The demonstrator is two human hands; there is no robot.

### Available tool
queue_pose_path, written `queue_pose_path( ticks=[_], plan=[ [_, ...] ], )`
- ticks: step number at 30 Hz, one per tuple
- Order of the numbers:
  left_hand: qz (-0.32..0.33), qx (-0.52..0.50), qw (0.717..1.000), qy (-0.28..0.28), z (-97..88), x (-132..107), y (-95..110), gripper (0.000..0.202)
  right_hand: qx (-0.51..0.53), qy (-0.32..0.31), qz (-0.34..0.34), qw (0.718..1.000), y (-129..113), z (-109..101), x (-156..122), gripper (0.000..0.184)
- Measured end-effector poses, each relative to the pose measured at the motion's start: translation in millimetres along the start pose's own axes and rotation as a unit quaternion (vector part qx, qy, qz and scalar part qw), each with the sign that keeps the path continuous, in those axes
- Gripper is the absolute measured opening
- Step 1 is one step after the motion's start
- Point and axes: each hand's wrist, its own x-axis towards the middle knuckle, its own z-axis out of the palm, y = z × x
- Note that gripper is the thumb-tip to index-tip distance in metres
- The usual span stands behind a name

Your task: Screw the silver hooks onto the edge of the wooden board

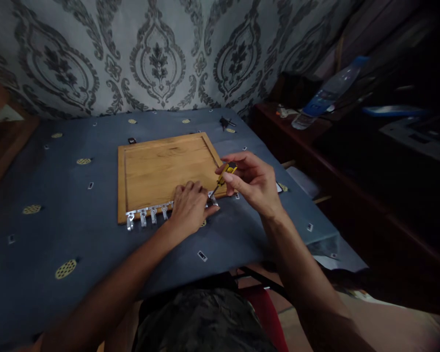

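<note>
A wooden board [161,171] lies on the blue patterned tablecloth [58,210]. Along its near edge runs a metal hook rail [146,214] with several hooks. My left hand [190,208] rests palm down on the rail's right part, fingers curled over the board's edge. My right hand [253,183] pinches a small yellow-and-black screwdriver [224,176], its tip pointing down at the rail's right end near the board's corner.
A small dark object [225,122] lies at the table's far right corner. To the right stands a dark wooden shelf [315,156] with a plastic water bottle [328,93] lying on it. Patterned wallpaper rises behind the table.
</note>
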Motion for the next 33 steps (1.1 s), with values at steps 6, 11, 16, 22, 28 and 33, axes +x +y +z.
queue_pose_path(
  ticks=[6,11,16,22,28,33],
  plan=[
    [0.0,-0.002,1.0,0.01,2.2,0.2,-0.2,0.037,-0.01,0.007,0.004,1.0,-2.5,-1.9,-1.9,0.031],
    [0.002,-0.001,1.0,0.017,4.6,0.4,-1.1,0.038,0.013,0.024,0.01,1.0,-1.6,2.9,-0.2,0.038],
    [0.005,0.001,1.0,0.018,5.4,0.7,-1.6,0.037,-0.032,-0.017,0.002,0.999,-3.9,-0.6,-1.9,0.038],
    [0.008,-0.007,1.0,0.015,5.5,0.2,-1.1,0.036,-0.095,0.081,-0.052,0.991,7.6,11.1,-0.4,0.043],
    [0.01,-0.01,1.0,0.007,3.9,-0.8,-2.2,0.04,-0.103,0.249,-0.134,0.954,3.3,18.5,-0.3,0.047],
    [0.011,-0.009,1.0,-0.003,3.1,-0.7,-2.9,0.042,-0.103,0.263,-0.141,0.949,-2.5,14.7,-3.6,0.045]
  ],
)
